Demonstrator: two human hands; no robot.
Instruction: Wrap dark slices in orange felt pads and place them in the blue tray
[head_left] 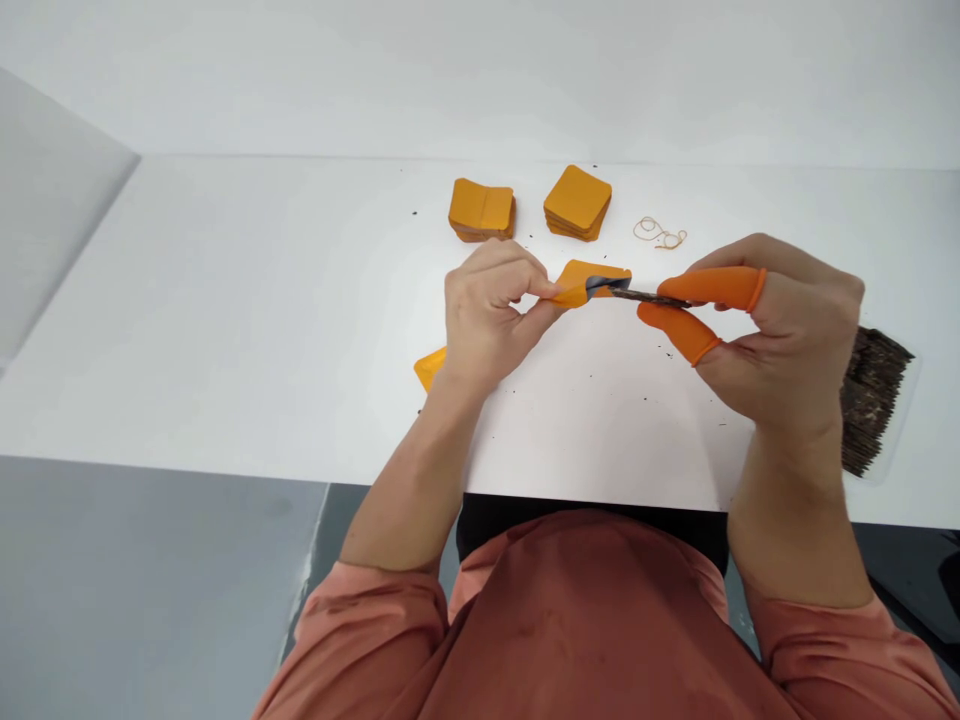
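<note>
My left hand [499, 310] pinches the near-left edge of a small orange packet [576, 282]. The packet's mouth gapes on its right side and shows a dark grey lining. Orange finger cots cover the thumb and forefinger of my right hand [780, 325]. Between them is a thin dark brown flake [649, 297], and its left tip is at the packet's mouth; I cannot tell how far inside it reaches. Partly hidden by my left wrist, another orange packet [429, 368] lies on the table.
Two stacks of orange packets, a left stack [481, 208] and a right stack [577, 200], stand toward the back of the white table [247, 300]. Beside them lie thin rubber bands [660, 233]. Dark brown strips [876, 400] are piled in a clear tray at the right. Dark crumbs dot the tabletop.
</note>
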